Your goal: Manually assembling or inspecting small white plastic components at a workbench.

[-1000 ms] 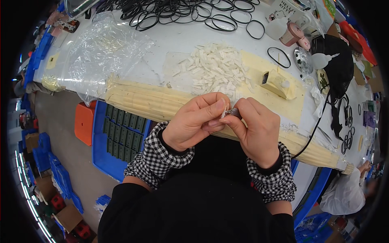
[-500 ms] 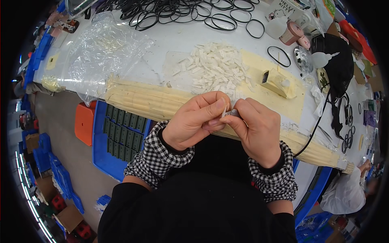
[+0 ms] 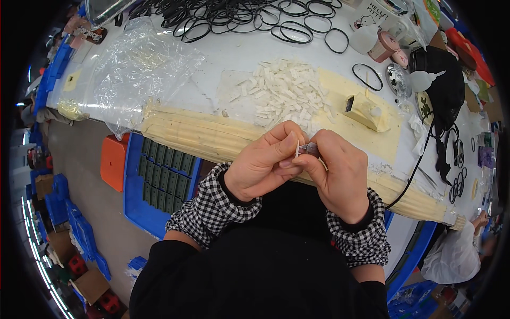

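Both my hands meet in front of me, just over the table's padded near edge. Between thumb and fingers, my left hand [image 3: 265, 160] pinches a small white strip [image 3: 297, 149], seen nearly edge-on. My right hand [image 3: 339, 173] pinches a small greyish piece [image 3: 308, 149] close beside the strip; its kind is too small to make out, and fingers cover much of it. Beyond my hands, a heap of small white strips [image 3: 289, 90] lies on the table, partly over a yellowish sheet [image 3: 390, 141].
A yellow-taped block [image 3: 366, 112] stands right of the heap. Black rubber bands [image 3: 212, 16] pile at the back; clear plastic bags [image 3: 141, 69] lie left. Below the table, a blue crate [image 3: 130, 204] holds dark green parts beside an orange stool [image 3: 113, 162]. Another person in white [image 3: 451, 252] is at right.
My left hand has shifted slightly right, closer to my right hand. More of the greyish piece shows between the fingers. The whole view has moved a little.
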